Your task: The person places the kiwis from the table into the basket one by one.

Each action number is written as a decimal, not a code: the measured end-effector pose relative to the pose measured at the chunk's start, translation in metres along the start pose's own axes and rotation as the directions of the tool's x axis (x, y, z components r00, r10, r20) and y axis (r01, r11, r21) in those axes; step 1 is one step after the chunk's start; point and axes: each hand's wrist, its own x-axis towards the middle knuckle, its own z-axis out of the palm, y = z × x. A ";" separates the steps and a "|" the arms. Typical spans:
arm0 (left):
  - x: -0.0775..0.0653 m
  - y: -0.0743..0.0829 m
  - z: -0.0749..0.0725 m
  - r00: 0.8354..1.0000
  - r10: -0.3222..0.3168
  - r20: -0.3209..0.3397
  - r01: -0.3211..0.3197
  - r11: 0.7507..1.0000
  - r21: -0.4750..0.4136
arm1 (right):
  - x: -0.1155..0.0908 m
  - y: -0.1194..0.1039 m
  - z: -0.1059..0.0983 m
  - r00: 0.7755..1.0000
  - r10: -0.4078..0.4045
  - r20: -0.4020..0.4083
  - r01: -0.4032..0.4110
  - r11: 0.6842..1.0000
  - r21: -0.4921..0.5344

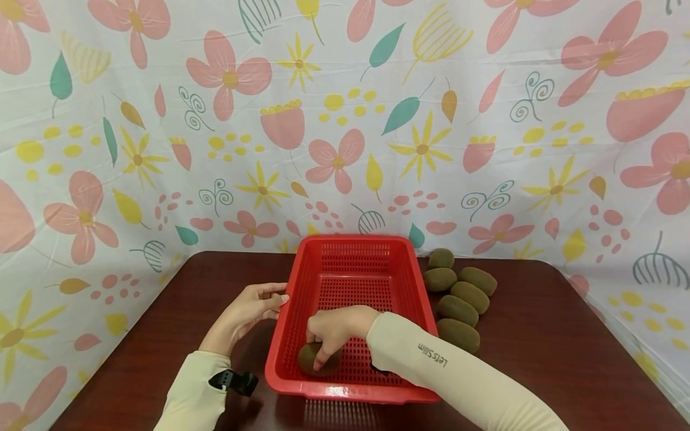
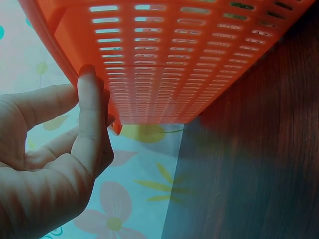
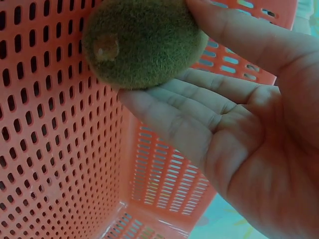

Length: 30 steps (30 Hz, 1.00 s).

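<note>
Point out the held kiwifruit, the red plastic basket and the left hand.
Held kiwifruit [image 3: 144,45], right wrist view: on its fuzzy side.
Red plastic basket [image 1: 372,392], head view: on its near rim.
Left hand [image 1: 250,310], head view: on the middle of the hand.

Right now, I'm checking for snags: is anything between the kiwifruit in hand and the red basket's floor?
Nothing visible: the right hand holds the kiwifruit inside the red basket. Whether it touches the floor is unclear. The other kiwifruit lie outside, to the basket's right.

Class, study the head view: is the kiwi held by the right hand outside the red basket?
No, the right hand holds the kiwi inside the red basket, near its front left corner.
</note>
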 end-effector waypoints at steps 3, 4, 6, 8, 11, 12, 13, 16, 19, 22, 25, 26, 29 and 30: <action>0.000 0.000 -0.001 1.000 0.000 0.000 0.000 1.000 0.005 | 0.000 -0.001 0.000 1.000 -0.005 0.012 0.005 1.000 0.000; -0.001 0.000 -0.001 1.000 0.000 0.000 0.000 1.000 0.008 | 0.000 -0.002 0.000 1.000 -0.007 0.014 0.007 1.000 0.012; -0.001 -0.001 -0.001 1.000 0.002 -0.001 -0.002 1.000 0.011 | -0.001 -0.002 0.000 1.000 -0.005 0.020 0.005 1.000 0.017; -0.001 0.000 -0.001 1.000 0.004 0.000 -0.004 1.000 0.013 | -0.001 -0.003 0.001 1.000 0.006 0.022 -0.006 1.000 0.015; -0.001 0.000 -0.001 1.000 0.006 0.003 -0.006 1.000 0.010 | -0.001 -0.003 0.000 0.999 0.024 0.028 -0.025 1.000 0.013; -0.001 0.000 -0.001 1.000 0.006 0.002 -0.006 1.000 0.008 | -0.001 -0.004 0.000 0.999 0.029 0.029 -0.029 0.999 0.014; -0.001 0.000 -0.001 1.000 0.005 0.001 -0.005 1.000 0.008 | -0.002 -0.004 -0.001 0.999 0.029 0.031 -0.030 0.999 0.015; -0.002 0.000 0.000 1.000 0.002 -0.001 -0.002 1.000 0.009 | -0.003 -0.005 -0.002 0.999 0.028 0.031 -0.029 0.999 0.016; -0.002 0.000 0.000 1.000 0.000 0.000 0.000 1.000 0.012 | -0.003 -0.006 -0.002 0.999 0.035 0.024 -0.035 0.999 0.014; -0.001 0.000 0.000 1.000 -0.003 -0.005 0.003 1.000 0.001 | -0.004 -0.005 -0.003 0.999 0.050 0.015 -0.051 0.999 0.016; -0.001 0.000 0.000 1.000 -0.009 -0.010 0.009 1.000 -0.005 | -0.005 -0.006 -0.005 0.998 0.068 0.007 -0.068 0.998 0.016; 0.000 0.000 0.001 1.000 -0.011 -0.011 0.011 1.000 -0.007 | -0.006 -0.006 -0.006 0.997 0.073 0.003 -0.073 0.997 0.015; -0.001 0.000 0.001 1.000 -0.012 -0.010 0.012 1.000 -0.006 | -0.010 -0.007 -0.008 0.996 0.093 -0.011 -0.093 0.996 0.016; -0.001 0.000 0.001 1.000 -0.012 -0.010 0.012 1.000 -0.006 | -0.011 -0.007 -0.008 0.995 0.097 -0.016 -0.097 0.995 0.014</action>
